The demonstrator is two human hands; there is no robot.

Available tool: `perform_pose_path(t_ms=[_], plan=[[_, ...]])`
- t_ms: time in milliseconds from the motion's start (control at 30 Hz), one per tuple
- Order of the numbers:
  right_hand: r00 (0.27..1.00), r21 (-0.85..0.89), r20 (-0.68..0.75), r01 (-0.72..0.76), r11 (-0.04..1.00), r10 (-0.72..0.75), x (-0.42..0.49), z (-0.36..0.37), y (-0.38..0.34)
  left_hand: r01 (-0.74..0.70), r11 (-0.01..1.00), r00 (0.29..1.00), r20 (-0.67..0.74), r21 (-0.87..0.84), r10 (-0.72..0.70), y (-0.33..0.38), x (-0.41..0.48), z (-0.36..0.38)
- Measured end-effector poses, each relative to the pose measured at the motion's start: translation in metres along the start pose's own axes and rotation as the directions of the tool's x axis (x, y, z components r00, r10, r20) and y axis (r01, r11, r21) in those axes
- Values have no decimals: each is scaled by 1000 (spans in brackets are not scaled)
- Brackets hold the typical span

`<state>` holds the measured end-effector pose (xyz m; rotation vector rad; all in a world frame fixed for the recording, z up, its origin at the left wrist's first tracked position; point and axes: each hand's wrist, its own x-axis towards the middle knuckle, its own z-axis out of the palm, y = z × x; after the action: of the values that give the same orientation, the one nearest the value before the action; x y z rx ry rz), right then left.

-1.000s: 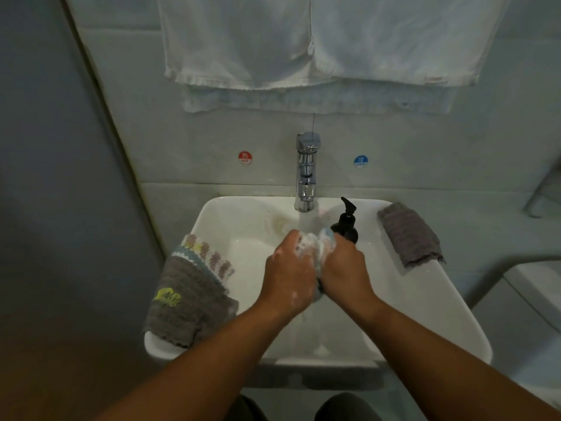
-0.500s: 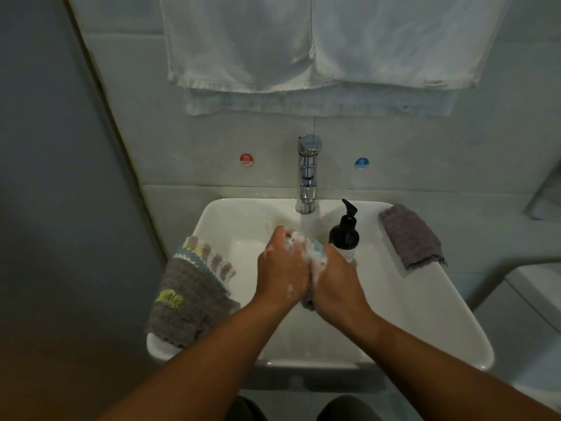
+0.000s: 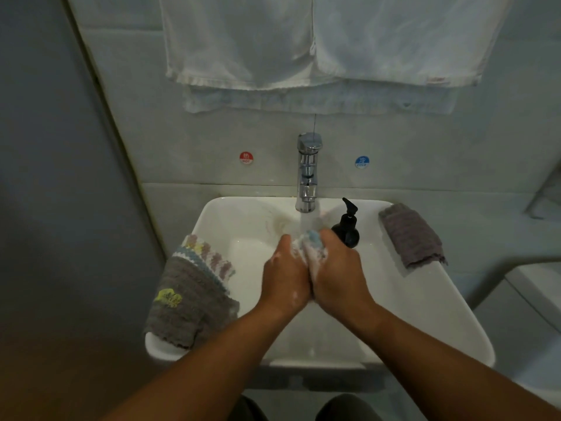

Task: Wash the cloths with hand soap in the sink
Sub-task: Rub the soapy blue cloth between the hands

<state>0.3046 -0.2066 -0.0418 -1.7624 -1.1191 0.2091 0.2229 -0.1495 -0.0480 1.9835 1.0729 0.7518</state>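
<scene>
Scrubbing, most likely: small pale cloth (image 3: 312, 240) bunched and lathered between left hand (image 3: 285, 276) and right hand (image 3: 335, 270), both curled tight around it, under the running tap (image 3: 308, 174) over the sink (image 3: 409, 311). Next, probably rinsing out suds, wringing, then reaching left for the stacked grey cloths (image 3: 188, 302) on the rim. Black soap bottle (image 3: 348, 230) just right of the hands; lone grey cloth (image 3: 409, 235) on the far-right rim. White towels (image 3: 243, 41) hanging on the wall above.
</scene>
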Motion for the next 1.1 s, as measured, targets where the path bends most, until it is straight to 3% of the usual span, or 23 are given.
perform_pose_path(t_ms=[67,133,233,300,400,500,567,633,700,833,967,1100], plan=[[997,-105,-71,-38,994,31,14,-3,9,-25,998,997,67,-60,29,4,-12,4],[997,-191,-61,-66,979,55,19,-2,20,-14,988,999,34,-152,20,8,-13,4],[994,-193,99,-19,981,38,4,5,18,46,989,996,-66,-137,-56,4,3,0],[987,-95,160,46,994,-30,-9,8,11,73,995,993,-91,-61,-78,-3,12,-3],[1000,21,-5,-9,1000,9,-1,3,7,-1,1000,1000,9,0,1,-3,2,-2],[981,-52,-84,-178,983,173,15,0,17,-60,994,997,32,-95,63,3,-11,1],[979,-79,-4,-206,975,206,10,2,16,-68,988,998,-20,-138,66,5,-6,1],[981,-88,123,-142,986,152,-5,5,10,-27,995,997,-75,-94,20,3,4,-3],[978,78,155,-150,986,137,-17,7,3,12,999,994,-112,-42,-17,-1,10,-4],[1000,-5,-29,-1,1000,0,-1,-2,7,-89,995,996,0,-38,89,-5,-5,3],[998,-163,40,-36,986,43,20,-8,21,-167,986,979,118,-14,167,-19,-2,0],[970,17,161,-185,983,180,24,-7,28,-15,999,994,105,39,10,-31,13,-16]])
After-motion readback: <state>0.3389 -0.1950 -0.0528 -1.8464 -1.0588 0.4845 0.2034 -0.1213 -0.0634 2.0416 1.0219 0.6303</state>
